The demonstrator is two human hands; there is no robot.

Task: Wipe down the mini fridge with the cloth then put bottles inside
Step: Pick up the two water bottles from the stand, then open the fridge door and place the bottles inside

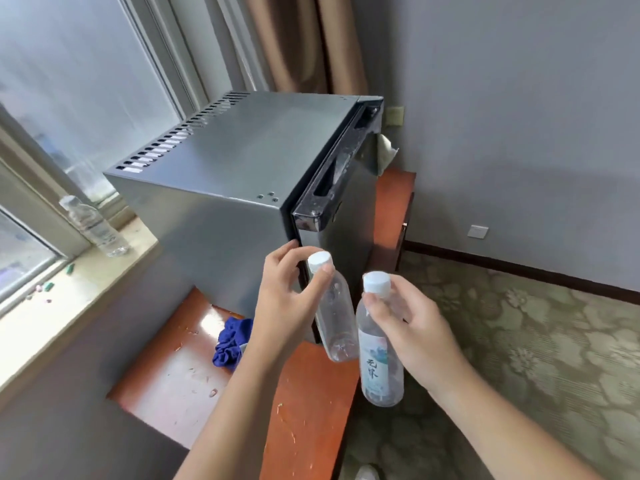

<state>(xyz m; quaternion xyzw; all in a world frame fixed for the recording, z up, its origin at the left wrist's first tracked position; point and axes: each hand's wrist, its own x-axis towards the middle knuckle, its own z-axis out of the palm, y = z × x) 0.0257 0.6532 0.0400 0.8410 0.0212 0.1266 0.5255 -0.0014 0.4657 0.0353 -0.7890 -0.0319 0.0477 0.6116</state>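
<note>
labelled bottle [379,358] — two large dark Chinese characters, first reads 无, second unclear, smaller print illegible

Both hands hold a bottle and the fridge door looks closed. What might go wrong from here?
1. The left hand pinches the clear bottle near its cap while its fingers reach the mini fridge door edge; pulling the door may weaken that grip and drop the bottle.
2. The right hand holds the labelled bottle by its neck, apparently beyond the table edge, so a slip would likely send it to the carpet.
</note>
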